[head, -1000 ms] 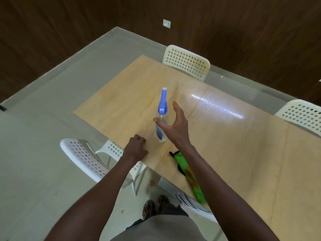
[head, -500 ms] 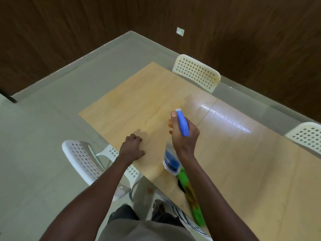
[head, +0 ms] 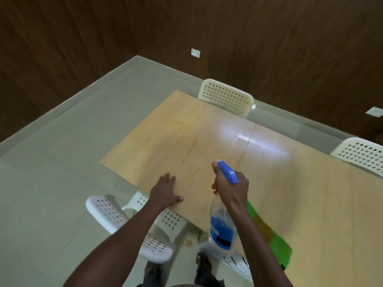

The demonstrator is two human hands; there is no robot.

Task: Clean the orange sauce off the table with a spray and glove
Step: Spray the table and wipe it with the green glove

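My right hand [head: 231,188] grips the neck of a clear spray bottle [head: 222,226] with blue liquid, lifted above the table's near edge; its blue nozzle [head: 228,171] points away over the wooden table [head: 300,195]. Flat on the tabletop near the edge rests my left hand [head: 165,191], fingers spread. A green glove [head: 271,235] smeared with orange-brown lies on the table behind my right forearm, partly hidden. A faint yellowish smear [head: 178,122] shows near the table's far left corner.
A white perforated chair [head: 128,222] stands below the near edge by my feet. Two more white chairs stand at the far side [head: 227,96] and far right [head: 360,154]. An orange spot [head: 188,242] lies on the grey floor. Dark wood walls surround the room.
My right hand closed round the standing bottle, lifted it and tilted it towards me. My left hand went from curled to flat on the table. The view shifted forward.
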